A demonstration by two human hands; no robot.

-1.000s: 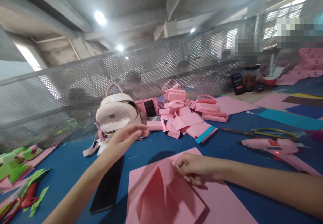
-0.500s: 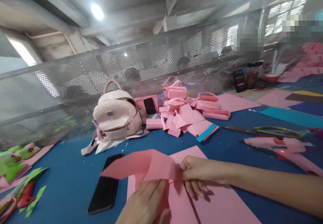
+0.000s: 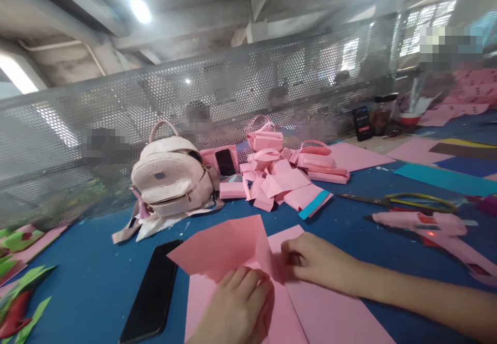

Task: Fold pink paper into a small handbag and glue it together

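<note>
A pink sheet of paper point(image 3: 233, 240), its far end folded up and standing, lies in front of me. Over its fold my left hand point(image 3: 236, 300) rests with curled fingers closed on the paper; the fingertips are partly hidden. My right hand point(image 3: 316, 258) is closed in a pinch at the right side of the raised part, and the thumb and fingertips are partly hidden. Another flat pink sheet point(image 3: 334, 310) extends beneath the right hand and forearm. Close to the left of the folded paper lies a black phone point(image 3: 151, 289).
Behind the sheets stand a cream backpack point(image 3: 173, 173) and a heap of folded pink paper pieces point(image 3: 279, 176). A pink glue gun point(image 3: 427, 225) and yellow-handled scissors point(image 3: 421, 202) lie right. Green paper scraps point(image 3: 37, 315) lie left. A perforated metal screen point(image 3: 233, 85) borders the blue table point(image 3: 89, 277).
The raised part of the pink paper stands more upright and spreads wider. My left hand's fingers have gone from flat to curled. My right hand stays near the fold's right side.
</note>
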